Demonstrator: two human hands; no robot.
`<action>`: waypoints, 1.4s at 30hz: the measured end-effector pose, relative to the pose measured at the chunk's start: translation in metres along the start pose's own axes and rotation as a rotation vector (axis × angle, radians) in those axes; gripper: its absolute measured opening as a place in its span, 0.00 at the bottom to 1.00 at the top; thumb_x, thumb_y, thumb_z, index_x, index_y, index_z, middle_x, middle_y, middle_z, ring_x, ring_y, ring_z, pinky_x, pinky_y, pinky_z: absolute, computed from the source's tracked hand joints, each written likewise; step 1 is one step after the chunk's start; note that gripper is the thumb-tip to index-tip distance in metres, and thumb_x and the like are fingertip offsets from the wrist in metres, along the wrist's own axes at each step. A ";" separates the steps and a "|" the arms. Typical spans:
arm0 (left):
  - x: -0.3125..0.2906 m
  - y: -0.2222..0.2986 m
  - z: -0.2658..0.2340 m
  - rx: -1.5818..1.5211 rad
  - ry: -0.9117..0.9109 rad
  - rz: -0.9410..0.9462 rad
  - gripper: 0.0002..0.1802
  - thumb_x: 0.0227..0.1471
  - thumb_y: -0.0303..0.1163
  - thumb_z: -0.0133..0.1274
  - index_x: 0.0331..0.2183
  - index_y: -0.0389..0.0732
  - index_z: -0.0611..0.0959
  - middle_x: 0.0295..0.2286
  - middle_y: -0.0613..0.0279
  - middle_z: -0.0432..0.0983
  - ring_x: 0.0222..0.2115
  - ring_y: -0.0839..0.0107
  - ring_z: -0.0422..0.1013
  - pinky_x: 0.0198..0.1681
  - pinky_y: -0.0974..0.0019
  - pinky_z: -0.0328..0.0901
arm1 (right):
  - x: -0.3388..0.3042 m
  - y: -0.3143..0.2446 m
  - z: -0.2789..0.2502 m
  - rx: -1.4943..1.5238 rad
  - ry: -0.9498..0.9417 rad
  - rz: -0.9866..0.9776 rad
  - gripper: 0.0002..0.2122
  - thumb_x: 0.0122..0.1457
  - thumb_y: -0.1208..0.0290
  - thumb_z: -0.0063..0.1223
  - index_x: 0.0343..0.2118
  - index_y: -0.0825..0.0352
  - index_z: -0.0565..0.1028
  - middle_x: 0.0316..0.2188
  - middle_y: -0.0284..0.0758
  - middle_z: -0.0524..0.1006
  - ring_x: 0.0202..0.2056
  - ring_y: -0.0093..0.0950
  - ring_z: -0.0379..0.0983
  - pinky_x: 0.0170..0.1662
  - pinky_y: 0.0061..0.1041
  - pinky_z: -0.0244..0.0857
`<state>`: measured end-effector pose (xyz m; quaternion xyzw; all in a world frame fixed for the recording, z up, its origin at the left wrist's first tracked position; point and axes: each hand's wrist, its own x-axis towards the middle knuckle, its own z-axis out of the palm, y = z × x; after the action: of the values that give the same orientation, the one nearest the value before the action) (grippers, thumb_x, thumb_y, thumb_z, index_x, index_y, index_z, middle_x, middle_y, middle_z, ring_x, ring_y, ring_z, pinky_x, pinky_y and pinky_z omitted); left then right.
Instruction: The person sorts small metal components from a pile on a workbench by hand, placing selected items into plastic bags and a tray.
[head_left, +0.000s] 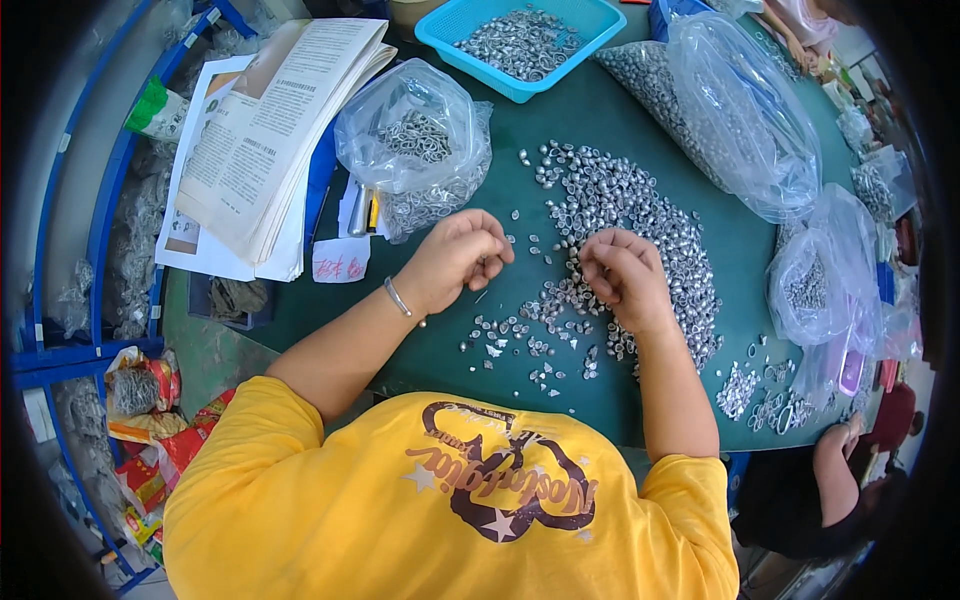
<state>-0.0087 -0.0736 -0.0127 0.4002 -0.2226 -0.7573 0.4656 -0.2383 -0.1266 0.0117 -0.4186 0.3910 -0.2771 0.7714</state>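
A large pile of small, shiny silver metal pieces [680, 255] lies on the green table. My right hand [630, 280] is over the left side of this pile, fingers curled in with thumb and forefinger together. Left of the pile, my left hand [458, 262] is also closed, its fingers bent toward the palm. Whatever either hand holds is too small or hidden to make out. Between my hands and closer to my body are scattered smaller silver bits [535, 345]. A clear plastic bag of silver metal rings [440, 185] stands just beyond my left hand.
At the back is a blue plastic basket [440, 45] of metal parts. Bulging clear bags [740, 110] line the right side. Folded newspapers [270, 130] lie at the left, beside blue shelving [110, 200]. Another person [830, 490] sits at the right edge.
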 end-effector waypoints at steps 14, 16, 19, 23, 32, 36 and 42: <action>0.019 -0.003 0.009 0.292 0.132 0.034 0.03 0.42 0.23 0.49 0.25 0.36 0.74 0.20 0.64 0.67 0.17 0.74 0.63 0.16 0.74 0.56 | 0.007 0.013 0.013 -1.079 0.213 -0.435 0.05 0.46 0.73 0.53 0.25 0.68 0.76 0.23 0.40 0.75 0.25 0.37 0.72 0.29 0.28 0.66; 0.014 0.008 0.012 -0.045 0.132 0.126 0.04 0.42 0.24 0.45 0.26 0.37 0.71 0.19 0.62 0.69 0.15 0.79 0.61 0.13 0.77 0.52 | 0.013 0.017 0.012 -1.154 0.173 -0.528 0.05 0.46 0.73 0.54 0.26 0.68 0.76 0.23 0.40 0.75 0.25 0.37 0.72 0.28 0.29 0.66; 0.020 0.004 -0.003 0.140 0.131 0.107 0.04 0.42 0.24 0.47 0.26 0.35 0.73 0.20 0.63 0.70 0.16 0.77 0.63 0.15 0.74 0.57 | 0.017 0.022 0.020 -1.342 0.132 -0.604 0.06 0.45 0.72 0.54 0.27 0.67 0.76 0.23 0.40 0.75 0.25 0.37 0.72 0.28 0.29 0.66; 0.020 -0.003 0.002 1.073 0.207 0.556 0.05 0.40 0.25 0.54 0.25 0.37 0.77 0.21 0.65 0.67 0.20 0.74 0.64 0.24 0.72 0.61 | 0.021 0.017 0.022 -1.173 0.085 -0.477 0.04 0.47 0.73 0.53 0.25 0.67 0.74 0.18 0.36 0.72 0.21 0.29 0.71 0.25 0.26 0.64; 0.024 0.006 -0.003 0.167 0.054 0.009 0.05 0.48 0.29 0.50 0.28 0.38 0.73 0.20 0.67 0.67 0.19 0.79 0.62 0.18 0.76 0.57 | 0.032 0.007 0.019 -0.984 0.041 -0.475 0.06 0.48 0.70 0.52 0.25 0.68 0.75 0.19 0.38 0.74 0.20 0.30 0.70 0.24 0.25 0.64; 0.031 0.010 -0.001 0.187 0.139 0.062 0.05 0.45 0.28 0.51 0.28 0.39 0.73 0.20 0.66 0.67 0.17 0.79 0.59 0.17 0.75 0.55 | 0.036 0.019 0.025 -1.454 0.064 -0.607 0.07 0.46 0.68 0.54 0.27 0.66 0.76 0.23 0.41 0.74 0.25 0.40 0.71 0.29 0.32 0.66; 0.045 -0.007 -0.003 1.490 0.231 0.841 0.06 0.41 0.26 0.54 0.25 0.36 0.75 0.19 0.62 0.65 0.21 0.72 0.65 0.25 0.71 0.61 | 0.013 -0.007 -0.001 0.216 -0.061 -0.021 0.04 0.48 0.77 0.45 0.24 0.72 0.71 0.14 0.30 0.65 0.11 0.14 0.50 0.13 0.14 0.41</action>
<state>-0.0207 -0.1095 -0.0376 0.5602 -0.7421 -0.1333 0.3431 -0.2331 -0.1409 0.0125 -0.3454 0.3309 -0.3126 0.8206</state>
